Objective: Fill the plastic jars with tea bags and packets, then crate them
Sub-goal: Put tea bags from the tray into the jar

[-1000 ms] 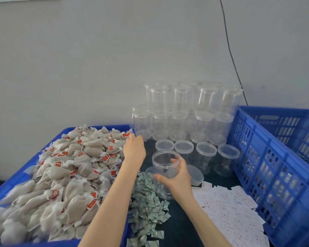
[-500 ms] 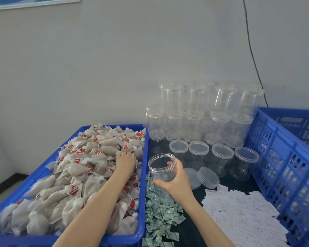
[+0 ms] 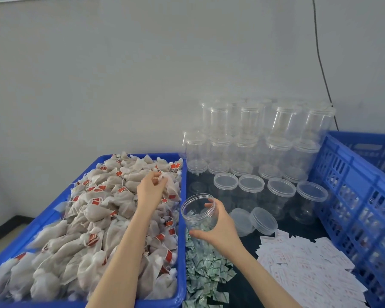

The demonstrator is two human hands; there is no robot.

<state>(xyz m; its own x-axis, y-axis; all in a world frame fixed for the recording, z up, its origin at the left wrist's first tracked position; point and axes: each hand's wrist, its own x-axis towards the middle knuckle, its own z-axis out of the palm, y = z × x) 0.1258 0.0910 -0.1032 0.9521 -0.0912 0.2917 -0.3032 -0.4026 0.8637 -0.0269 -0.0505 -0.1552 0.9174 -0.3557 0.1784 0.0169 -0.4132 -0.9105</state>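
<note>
Nearest me, green packets [image 3: 203, 272] lie in a loose strip on the dark table [image 3: 245, 285], with white packets [image 3: 305, 265] fanned out to their right. Just above the green strip my right hand [image 3: 220, 230] holds the open jar [image 3: 198, 213], thumb low on its wall and fingers curled round the rim side, its mouth tipped left toward the tray; it looks empty, the green seen through it being the packets beneath, I think. I should keep that tilt and keep the jar close beside the tray wall, so the carry is short. Two loose lids [image 3: 253, 221] lie just to the right of the jar, handy for capping. To the left, the blue tray [image 3: 182, 218] is heaped with tea bags [image 3: 80, 223], and my left hand [image 3: 150, 188] is at the far part of the heap, fingers pinching a tea bag [image 3: 167, 181] near its string. Strings and tags tangle, so I should lift slowly and shake off any neighbour. Farther back stand capped jars [image 3: 269, 192] and taller stacks [image 3: 265, 134] against the wall, and the blue crate [image 3: 351, 196] waits at the right for filled ones.
</note>
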